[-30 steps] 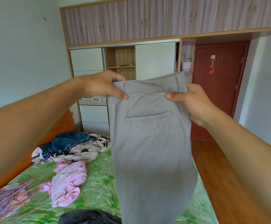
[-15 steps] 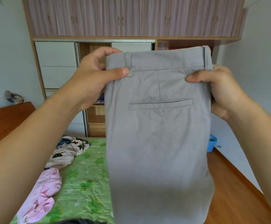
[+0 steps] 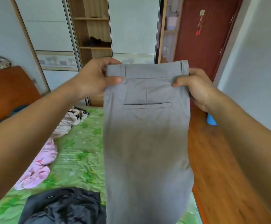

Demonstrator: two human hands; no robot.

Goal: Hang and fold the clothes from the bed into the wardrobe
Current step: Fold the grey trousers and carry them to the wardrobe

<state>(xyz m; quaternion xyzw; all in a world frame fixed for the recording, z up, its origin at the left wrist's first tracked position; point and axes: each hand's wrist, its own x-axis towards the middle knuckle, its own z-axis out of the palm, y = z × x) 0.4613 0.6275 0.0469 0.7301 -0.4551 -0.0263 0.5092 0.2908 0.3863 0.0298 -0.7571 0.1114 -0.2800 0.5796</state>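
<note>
A pair of grey trousers hangs in front of me, folded lengthwise, back pocket facing me. My left hand pinches the left end of the waistband, thumb on the front. My right hand grips the right end the same way. The legs drop out of view below. Behind them stands the wardrobe with an open shelf bay between white sliding doors. On the green bed lie a pink garment, a black garment and a beige patterned one.
A red door stands right of the wardrobe. Wooden floor runs along the bed's right side, with a blue object by the wall. The orange headboard is at the left.
The view has tilted downward, so the trousers and both hands sit lower in the picture and more of the bed shows. Both hands keep the same hold on the waistband.
</note>
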